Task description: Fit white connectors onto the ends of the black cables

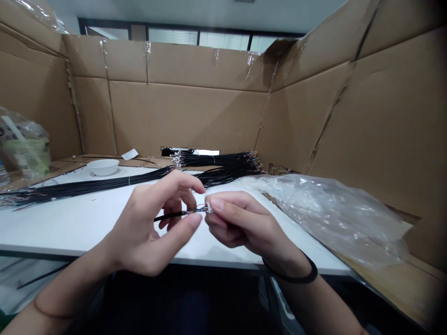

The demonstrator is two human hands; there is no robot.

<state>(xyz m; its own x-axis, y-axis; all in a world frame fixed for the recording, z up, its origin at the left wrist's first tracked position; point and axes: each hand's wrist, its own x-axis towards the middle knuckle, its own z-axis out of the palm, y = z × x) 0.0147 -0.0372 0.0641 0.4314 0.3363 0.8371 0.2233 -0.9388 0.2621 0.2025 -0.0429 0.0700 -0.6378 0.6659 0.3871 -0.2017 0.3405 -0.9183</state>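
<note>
My right hand (240,218) is closed in a pinch on a small white connector (209,208) at the end of a black cable (169,216). Thin coloured wires (196,210) run from that connector into the black sheath. My left hand (157,218) is loosely curled around the cable just behind the wires. Its thumb lies below the wires and a bent finger is close above them, while the index finger is raised clear. Both hands are above the front part of the white tabletop (87,228). Part of the cable is hidden behind the left hand.
Bundles of black cables (216,160) lie at the back, and another bundle (94,184) stretches left beside a white bowl (103,166). A clear plastic bag (331,214) covers the right side. A bagged cup (28,151) stands far left. Cardboard walls (181,111) enclose the table.
</note>
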